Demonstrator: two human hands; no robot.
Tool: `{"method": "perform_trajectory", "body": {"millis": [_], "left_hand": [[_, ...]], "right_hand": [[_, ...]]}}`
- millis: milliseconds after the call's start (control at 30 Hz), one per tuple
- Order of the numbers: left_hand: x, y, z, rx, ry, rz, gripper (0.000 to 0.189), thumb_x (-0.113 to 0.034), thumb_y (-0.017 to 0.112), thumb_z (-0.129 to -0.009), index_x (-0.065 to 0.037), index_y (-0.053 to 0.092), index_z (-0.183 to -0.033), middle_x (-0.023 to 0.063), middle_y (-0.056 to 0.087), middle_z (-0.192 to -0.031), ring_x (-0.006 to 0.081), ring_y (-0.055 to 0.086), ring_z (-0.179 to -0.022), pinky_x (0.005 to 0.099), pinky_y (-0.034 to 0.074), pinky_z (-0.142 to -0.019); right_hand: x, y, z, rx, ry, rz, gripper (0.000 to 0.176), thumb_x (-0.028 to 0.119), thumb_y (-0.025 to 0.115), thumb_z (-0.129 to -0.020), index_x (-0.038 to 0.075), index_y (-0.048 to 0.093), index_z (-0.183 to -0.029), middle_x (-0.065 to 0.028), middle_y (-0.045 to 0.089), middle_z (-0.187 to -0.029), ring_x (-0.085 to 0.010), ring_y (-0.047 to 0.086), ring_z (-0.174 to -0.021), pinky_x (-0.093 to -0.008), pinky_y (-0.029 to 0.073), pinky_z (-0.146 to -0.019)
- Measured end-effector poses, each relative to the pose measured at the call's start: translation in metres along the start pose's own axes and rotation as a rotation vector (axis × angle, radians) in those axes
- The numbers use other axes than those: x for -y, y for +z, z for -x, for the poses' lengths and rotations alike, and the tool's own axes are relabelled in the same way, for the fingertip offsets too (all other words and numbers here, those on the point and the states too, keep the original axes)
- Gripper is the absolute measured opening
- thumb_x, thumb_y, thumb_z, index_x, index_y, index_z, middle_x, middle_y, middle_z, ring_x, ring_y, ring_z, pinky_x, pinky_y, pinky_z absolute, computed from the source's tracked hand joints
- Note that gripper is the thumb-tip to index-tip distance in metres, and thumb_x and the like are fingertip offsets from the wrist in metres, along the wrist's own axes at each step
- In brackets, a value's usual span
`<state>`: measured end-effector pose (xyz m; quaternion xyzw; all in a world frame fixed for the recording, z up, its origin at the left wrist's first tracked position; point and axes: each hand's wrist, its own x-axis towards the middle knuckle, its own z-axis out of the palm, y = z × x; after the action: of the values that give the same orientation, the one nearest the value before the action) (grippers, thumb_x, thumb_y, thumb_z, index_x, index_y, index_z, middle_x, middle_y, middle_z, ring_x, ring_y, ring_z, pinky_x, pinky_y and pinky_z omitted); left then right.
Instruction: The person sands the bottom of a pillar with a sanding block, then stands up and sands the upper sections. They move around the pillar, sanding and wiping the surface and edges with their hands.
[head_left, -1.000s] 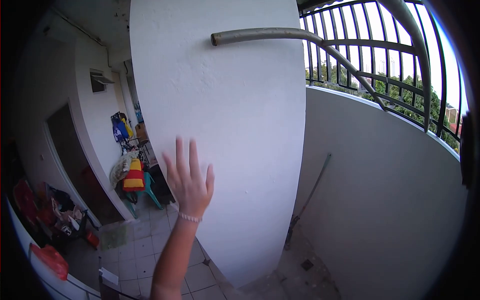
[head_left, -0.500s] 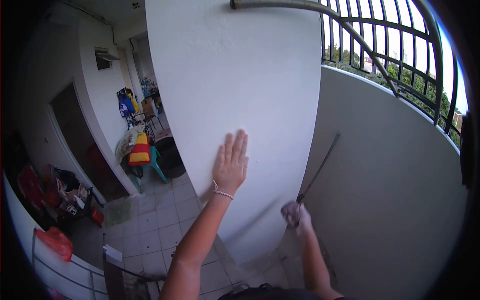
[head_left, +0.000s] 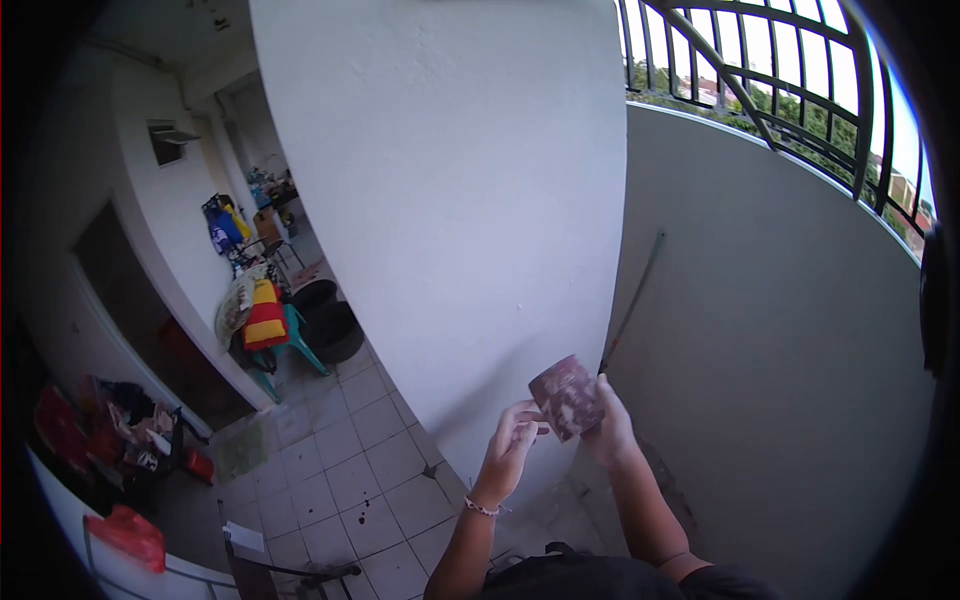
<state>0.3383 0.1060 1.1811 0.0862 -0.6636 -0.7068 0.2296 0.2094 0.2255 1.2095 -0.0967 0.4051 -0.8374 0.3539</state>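
Note:
A curved reddish-brown sheet of sandpaper (head_left: 567, 398), smeared with white dust, is in front of the lower part of the white wall pillar (head_left: 450, 200). My right hand (head_left: 612, 430) grips its right side, thumb up along the edge. At the sheet's left edge is my left hand (head_left: 513, 447), fingers loosely curved and apart, a braided bracelet on its wrist. The fingertips overlap the sheet's lower left corner in this view. White dust shows on my hands.
A long thin pole (head_left: 635, 300) leans against the grey parapet wall (head_left: 770, 330), below a metal railing (head_left: 800, 95). To the left, a green stool (head_left: 297, 345) bears a red and yellow bundle, beside black tubs (head_left: 333, 332). A red plastic bag (head_left: 128, 538) hangs at lower left.
My left hand has come off the pillar and moved down to the sandpaper. My right hand has turned the sheet so its dusty face shows. The view has shifted slightly.

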Motion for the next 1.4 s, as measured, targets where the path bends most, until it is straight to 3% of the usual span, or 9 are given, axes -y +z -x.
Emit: {"method": "perform_trajectory", "body": {"millis": [133,200,400,567,767,1067,1200,1333,1400], "left_hand": [[-0.011,0.002,0.005,-0.075,0.01,0.048,0.049,-0.025,0.043,-0.106,0.004,0.034,-0.145,0.0147,0.048,-0.139,0.0225,0.047,-0.129,0.0354,0.036,-0.109],[-0.015,0.003,0.004,-0.087,-0.031,0.208,0.05,-0.025,0.043,-0.106,0.005,0.032,-0.145,0.0151,0.042,-0.143,0.0227,0.04,-0.134,0.036,0.031,-0.114],[-0.004,0.001,0.004,-0.037,0.094,0.308,0.06,-0.02,0.053,-0.101,0.001,0.023,-0.148,0.0163,0.037,-0.146,0.0259,0.038,-0.136,0.0384,0.028,-0.116],[-0.001,-0.004,-0.005,0.315,0.008,0.251,0.096,-0.026,0.063,-0.097,-0.001,-0.01,-0.155,0.0206,0.02,-0.158,0.0304,0.024,-0.147,0.0416,0.021,-0.12],[-0.023,-0.024,-0.006,0.469,-0.098,0.245,0.099,-0.037,0.058,-0.099,0.003,-0.013,-0.154,0.0247,0.024,-0.156,0.036,0.027,-0.145,0.0453,0.023,-0.119],[-0.062,-0.078,-0.017,0.205,0.628,-0.791,0.105,-0.07,0.041,-0.093,0.009,0.007,-0.154,0.0268,0.036,-0.15,0.0444,0.033,-0.136,0.0526,0.023,-0.113],[-0.06,-0.133,-0.01,-0.105,0.984,-1.134,0.072,-0.048,0.049,-0.095,0.004,0.043,-0.144,0.0173,0.05,-0.126,0.0365,0.039,-0.119,0.0481,0.029,-0.107],[-0.067,-0.119,-0.036,-0.883,0.938,-1.001,0.053,-0.025,0.054,-0.091,0.004,0.046,-0.136,0.0201,0.034,-0.133,0.0346,0.036,-0.123,0.0509,0.032,-0.104],[-0.055,-0.122,-0.051,-0.94,0.872,-1.114,0.054,-0.018,0.056,-0.094,0.002,0.034,-0.139,0.0231,0.026,-0.137,0.0347,0.035,-0.126,0.0522,0.039,-0.097]], "right_hand": [[-0.018,0.013,0.02,0.243,-0.2,0.6,0.057,0.051,0.046,-0.102,0.001,0.056,-0.129,-0.0055,0.062,-0.121,-0.0188,0.061,-0.105,-0.0336,0.046,-0.094],[-0.027,0.015,0.031,0.351,-0.37,1.092,0.051,0.041,0.053,-0.099,0.009,0.055,-0.14,-0.0161,0.045,-0.143,-0.0346,0.039,-0.129,-0.045,0.029,-0.111],[-0.055,0.021,0.056,0.278,-0.43,1.272,0.061,0.051,0.052,-0.094,0.025,0.047,-0.149,-0.03,0.0,-0.16,-0.0477,0.007,-0.147,-0.0593,0.012,-0.115],[-0.056,0.014,0.06,0.14,-0.47,1.222,0.064,0.053,0.054,-0.092,0.02,0.05,-0.147,-0.0279,0.032,-0.145,-0.0453,0.028,-0.135,-0.0572,0.023,-0.11],[-0.06,0.024,0.064,0.062,-0.502,0.956,0.057,0.049,0.064,-0.088,0.006,0.066,-0.126,-0.0194,0.056,-0.12,-0.0356,0.052,-0.116,-0.0448,0.039,-0.1],[-0.063,0.075,0.023,0.261,-0.758,0.775,0.041,0.03,0.071,-0.087,0.002,0.069,-0.117,-0.0164,0.058,-0.119,-0.0263,0.06,-0.1,-0.0378,0.046,-0.088],[-0.055,0.089,-0.002,0.013,-0.882,0.878,0.036,0.019,0.072,-0.086,0.003,0.068,-0.118,-0.0164,0.058,-0.112,-0.0267,0.059,-0.094,-0.0363,0.047,-0.084],[-0.062,0.064,-0.053,-0.233,-0.905,0.924,0.033,0.018,0.071,-0.087,0.002,0.067,-0.116,-0.018,0.054,-0.107,-0.0309,0.057,-0.093,-0.0376,0.047,-0.082],[-0.056,0.074,-0.073,-0.266,-1.041,1.047,0.033,0.02,0.071,-0.088,0.002,0.067,-0.115,-0.0192,0.053,-0.108,-0.0336,0.056,-0.094,-0.0391,0.047,-0.083]]}}
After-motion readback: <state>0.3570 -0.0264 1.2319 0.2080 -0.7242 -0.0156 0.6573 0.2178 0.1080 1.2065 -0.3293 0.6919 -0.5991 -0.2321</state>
